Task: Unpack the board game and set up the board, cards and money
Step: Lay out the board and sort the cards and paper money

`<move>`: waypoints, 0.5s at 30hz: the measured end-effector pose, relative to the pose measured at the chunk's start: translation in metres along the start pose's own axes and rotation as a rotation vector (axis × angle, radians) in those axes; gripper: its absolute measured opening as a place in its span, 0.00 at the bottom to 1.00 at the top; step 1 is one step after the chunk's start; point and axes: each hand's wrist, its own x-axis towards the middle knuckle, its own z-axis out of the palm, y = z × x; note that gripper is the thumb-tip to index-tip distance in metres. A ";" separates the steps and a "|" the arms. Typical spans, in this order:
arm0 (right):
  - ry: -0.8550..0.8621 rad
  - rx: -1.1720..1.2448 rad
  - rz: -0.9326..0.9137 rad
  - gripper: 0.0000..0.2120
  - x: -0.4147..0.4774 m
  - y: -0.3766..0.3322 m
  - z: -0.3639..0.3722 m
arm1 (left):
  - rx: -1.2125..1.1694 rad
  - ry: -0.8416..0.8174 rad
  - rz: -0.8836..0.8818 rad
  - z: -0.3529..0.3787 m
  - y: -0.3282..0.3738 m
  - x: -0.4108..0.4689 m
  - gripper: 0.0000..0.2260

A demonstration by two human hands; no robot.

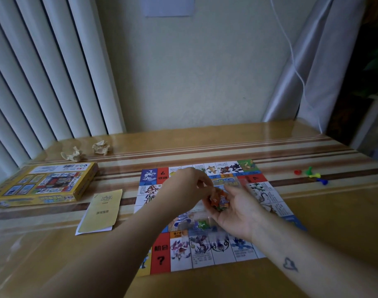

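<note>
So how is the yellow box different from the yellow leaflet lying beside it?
The box is thick and covered in colourful pictures; the leaflet is thin and nearly plain, with little print. The box is larger and lies farther left; the leaflet lies between box and board. Both are yellow and lie flat on the table.

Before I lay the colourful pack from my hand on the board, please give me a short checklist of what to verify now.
1. Board lies open and flat on the table: ok.
2. Colourful pack rests in the right hand: ok.
3. Left hand has a firm pinch on the pack: cannot tell.
4. Wrapper off the pack: cannot tell, blurred.
5. Pawns out, right of the board: ok.
</note>
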 end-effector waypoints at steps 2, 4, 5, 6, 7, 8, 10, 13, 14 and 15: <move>0.000 0.032 -0.024 0.10 -0.004 -0.002 0.001 | -0.030 0.050 -0.007 -0.002 -0.005 0.000 0.10; 0.025 0.045 -0.060 0.08 -0.005 -0.007 -0.002 | -0.023 0.056 -0.045 -0.002 -0.013 -0.003 0.09; 0.034 0.037 -0.072 0.07 -0.003 -0.009 -0.004 | -0.001 0.023 -0.063 -0.001 -0.017 -0.005 0.09; 0.040 0.021 -0.081 0.07 -0.001 -0.010 -0.007 | 0.031 -0.032 -0.074 0.002 -0.019 -0.009 0.08; 0.049 0.004 -0.091 0.07 0.002 -0.012 -0.010 | 0.075 -0.101 -0.078 0.005 -0.019 -0.012 0.08; 0.059 -0.008 -0.104 0.08 0.005 -0.013 -0.012 | 0.128 -0.166 -0.077 0.010 -0.019 -0.015 0.08; 0.084 -0.021 -0.129 0.11 0.010 -0.015 -0.014 | 0.243 -0.231 -0.067 0.016 -0.014 -0.019 0.09; 0.107 -0.036 -0.143 0.08 0.013 -0.015 -0.014 | 0.406 -0.242 -0.032 0.020 -0.009 -0.018 0.10; 0.113 -0.049 -0.141 0.07 0.013 -0.015 -0.014 | 0.453 -0.252 -0.019 0.022 -0.008 -0.018 0.10; 0.120 -0.059 -0.139 0.07 0.012 -0.015 -0.015 | 0.497 -0.261 -0.004 0.023 -0.008 -0.017 0.10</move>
